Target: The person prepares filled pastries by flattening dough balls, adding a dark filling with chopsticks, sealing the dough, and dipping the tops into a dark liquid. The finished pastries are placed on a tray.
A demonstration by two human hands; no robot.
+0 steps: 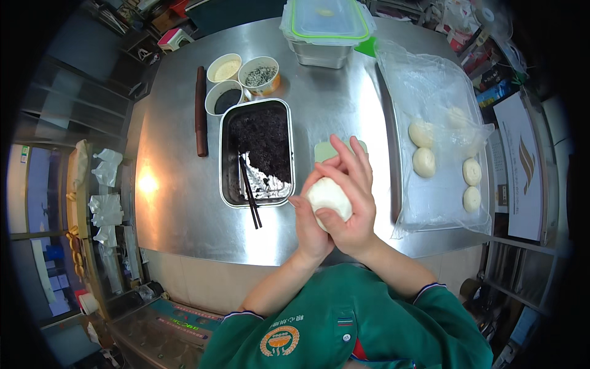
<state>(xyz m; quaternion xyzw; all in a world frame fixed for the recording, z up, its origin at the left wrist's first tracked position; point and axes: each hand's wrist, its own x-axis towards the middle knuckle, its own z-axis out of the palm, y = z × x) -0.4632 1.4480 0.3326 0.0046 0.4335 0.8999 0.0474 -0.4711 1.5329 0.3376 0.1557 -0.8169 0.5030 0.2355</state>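
Observation:
A smooth white dough ball point(330, 198) is cupped between my two hands above the near part of the table. My left hand point(310, 229) wraps its left and lower side. My right hand point(361, 212) presses against the right side, thumb across the front and fingers stretched upward. Behind my fingers lies a pale green flat piece point(322, 151), partly hidden. Left of my hands stands a metal tin point(292, 144) with dark crumbly filling point(261, 129), its foil-like bottom bare at the near right. Dark chopsticks point(250, 197) lean in it over the near rim.
On the steel table point(178, 203), a brown rolling pin point(201, 111) lies left of bowls of pale powder point(226, 69), speckled mix point(260, 76) and black contents point(228, 98). A lidded container point(319, 52) stands at the back. Rightward, a tray point(396, 178) holds several dough balls point(424, 162) partly under plastic point(424, 80).

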